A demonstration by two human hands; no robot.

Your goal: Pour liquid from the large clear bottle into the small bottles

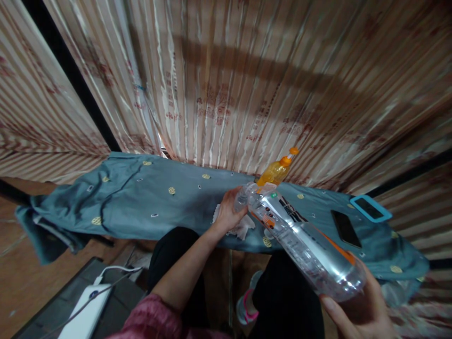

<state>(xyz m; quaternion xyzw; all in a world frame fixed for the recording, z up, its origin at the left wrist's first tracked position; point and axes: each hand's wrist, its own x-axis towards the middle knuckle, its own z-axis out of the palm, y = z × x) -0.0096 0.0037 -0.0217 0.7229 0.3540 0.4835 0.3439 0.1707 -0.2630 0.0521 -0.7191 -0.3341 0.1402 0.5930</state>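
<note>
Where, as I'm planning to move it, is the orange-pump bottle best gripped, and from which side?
I'd grip the orange-pump bottle around its amber body, just below the orange collar, from above on the right. The body looks broader than the pump head, the clear bottle hides its lower part, and the left hand crowds the left.

cloth-covered table (183, 207): crumpled tissue (243, 228) lay below left fingers (232, 197), pump bottle (276, 172) just beyond; phone (346, 229), blue-framed object (383, 215) lay well right.
</note>
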